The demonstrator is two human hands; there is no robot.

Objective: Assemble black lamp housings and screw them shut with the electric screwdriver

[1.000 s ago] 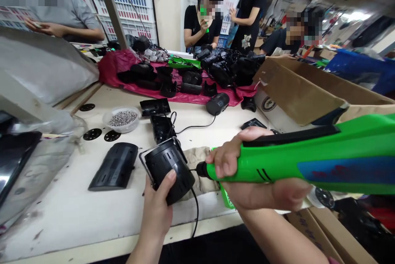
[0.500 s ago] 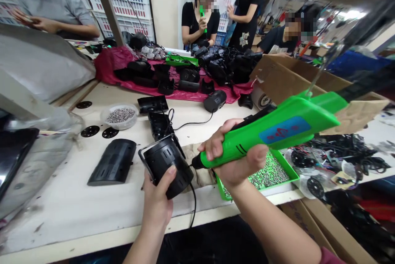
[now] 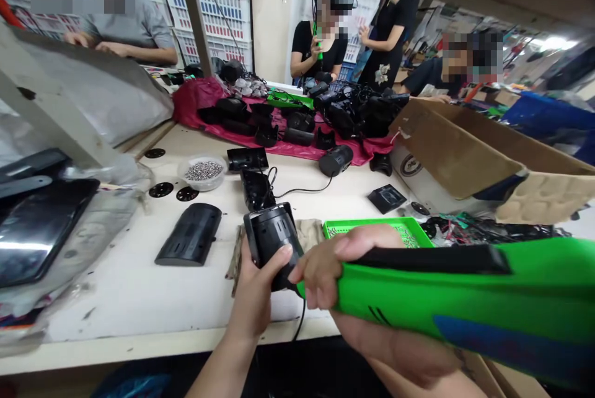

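My left hand (image 3: 255, 296) is closed around a black cylindrical housing (image 3: 272, 232) that has a bracket at its far end and a cable hanging below. In my right hand (image 3: 362, 289) is a green electric screwdriver (image 3: 469, 292), lying nearly level with its front end at the housing's right side. My fingers hide the screwdriver tip, so contact with a screw cannot be seen. A loose black half-shell (image 3: 189, 234) lies to the left of the housing. Just beyond my right hand sits a green tray (image 3: 372, 222) with small screws in it.
A clear bowl (image 3: 185, 183) of small metal parts stands mid-table near black discs (image 3: 161, 190). Black parts cover a magenta cloth (image 3: 186, 100) at the back. An open cardboard box (image 3: 455, 147) stands at right. Several people sit or stand beyond the table.
The screwdriver's rear has swung down and toward me, from a steep slant to nearly level. My left hand still holds the housing, now turned slightly more upright. The camera view has shifted left.
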